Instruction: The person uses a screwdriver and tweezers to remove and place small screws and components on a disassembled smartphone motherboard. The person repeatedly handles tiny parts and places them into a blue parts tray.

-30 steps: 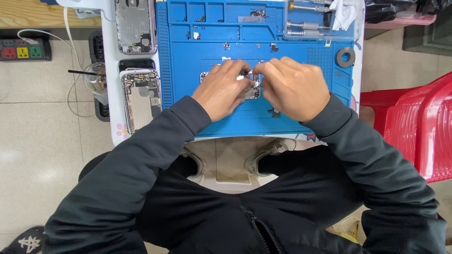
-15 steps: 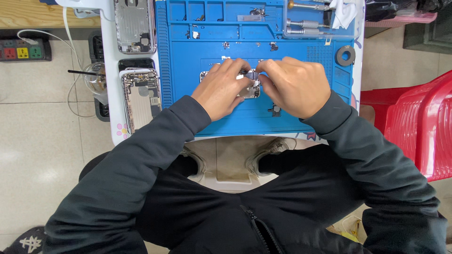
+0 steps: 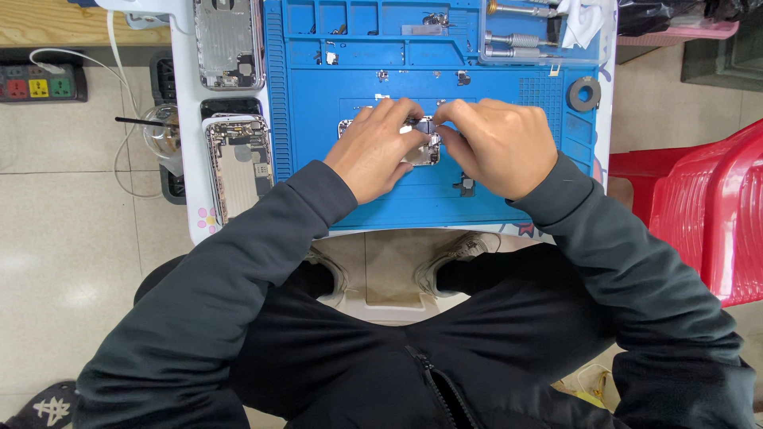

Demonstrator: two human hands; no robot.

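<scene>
Both hands meet over a small metal phone part (image 3: pixel 425 147) on the blue repair mat (image 3: pixel 318 119); the left hand (image 3: pixel 373 151) and right hand (image 3: pixel 497 147) pinch it together; two opened phone shells (image 3: pixel 238 163) lie left of the mat.

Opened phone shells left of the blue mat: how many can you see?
2: one shell at the table's top edge, another below it nearer the person. Hands may hide more.

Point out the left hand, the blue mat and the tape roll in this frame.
left hand (image 3: pixel 373 151), head view, on the back of the hand.
blue mat (image 3: pixel 318 159), head view, on a bare patch left of the hands.
tape roll (image 3: pixel 575 94), head view, on its grey ring.
</scene>
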